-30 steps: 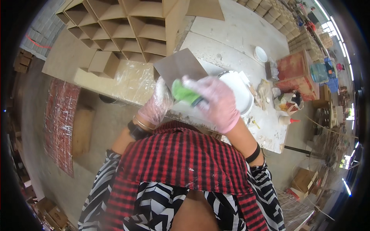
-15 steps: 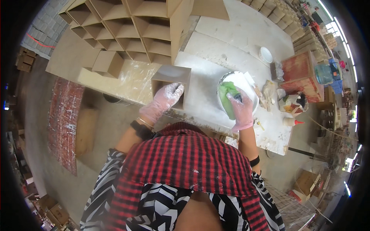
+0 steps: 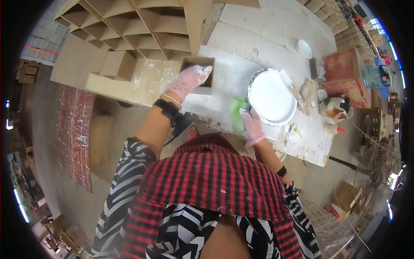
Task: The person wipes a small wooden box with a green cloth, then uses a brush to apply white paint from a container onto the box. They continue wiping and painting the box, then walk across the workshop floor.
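Note:
A small open-topped brown cardboard box (image 3: 206, 90) stands on the white-smeared table, close to its near edge. My left hand (image 3: 192, 79), in a thin clear glove, reaches over the box with its fingers closed on the right wall. My right hand (image 3: 252, 126), gloved too, grips a soft green cloth (image 3: 238, 115) over the table's near edge. Part of the cloth is hidden by the fingers. Just beyond that hand sits a round tub (image 3: 271, 96) of smooth white paste, its rim crusted with residue. A flat scraper-like tool (image 3: 286, 78) leans on its right side.
A large cardboard divider grid (image 3: 148, 26) stands at the far left, with another small box (image 3: 117, 65) before it. A white bowl (image 3: 304, 49), a reddish wooden box (image 3: 343, 71) and a red-tipped bottle (image 3: 332, 128) are at the right. A stained red board (image 3: 74, 136) lies left of the table.
My right hand has moved left and toward me, taking the green cloth off the tub of white paste. My left hand and the small box have shifted a little farther away, and the box has tilted.

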{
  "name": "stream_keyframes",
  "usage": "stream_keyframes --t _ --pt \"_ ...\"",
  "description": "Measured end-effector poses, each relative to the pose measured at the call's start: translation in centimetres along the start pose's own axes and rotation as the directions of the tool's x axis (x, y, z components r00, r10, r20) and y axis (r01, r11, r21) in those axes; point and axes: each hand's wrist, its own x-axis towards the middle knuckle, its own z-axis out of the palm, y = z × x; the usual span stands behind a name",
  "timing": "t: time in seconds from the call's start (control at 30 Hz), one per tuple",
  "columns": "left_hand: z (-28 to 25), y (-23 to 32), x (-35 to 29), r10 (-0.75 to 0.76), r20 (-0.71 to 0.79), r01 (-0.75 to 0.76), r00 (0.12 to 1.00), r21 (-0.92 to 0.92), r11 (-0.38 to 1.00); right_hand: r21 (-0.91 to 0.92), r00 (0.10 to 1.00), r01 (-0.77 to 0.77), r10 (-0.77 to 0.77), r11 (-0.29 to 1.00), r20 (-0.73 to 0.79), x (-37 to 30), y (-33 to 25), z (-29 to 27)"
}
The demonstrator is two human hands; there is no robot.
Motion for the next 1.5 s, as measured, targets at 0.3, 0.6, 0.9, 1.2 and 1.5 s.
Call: stream_keyframes --t 0.3,0.6,0.9,1.2,1.5 --pt "-5.2 1.1 -8.3 -0.357 -0.193 -0.010 0.914 -0.890 0.456 -0.384 0.997 0.073 -0.065 0.921 0.034 2.5 1.6 2.6" --pt "-5.4 -2.5 -18.5 -0.575 -0.205 0.057 0.792 -0.913 0.404 -0.736 0.995 0.086 -0.095 0.671 0.031 -0.1 -0.5 2.6" --pt "-2.4 -1.9 -20.6 -0.524 -0.165 0.039 0.836 -0.934 0.355 -0.413 0.961 -0.263 0.276 0.872 -0.027 -6.9 -2.9 -6.9" --pt "0.3 -0.4 -20.2 -0.515 -0.132 0.083 0.847 -0.924 0.373 0.476 0.905 -0.115 0.290 0.872 -0.311 -5.2 0.3 -18.7" --pt "1.0 6.3 -18.0 -0.578 -0.031 0.210 0.816 -0.915 0.345 0.688 0.919 -0.025 0.287 0.725 -0.269 2.8 -0.3 -19.0"
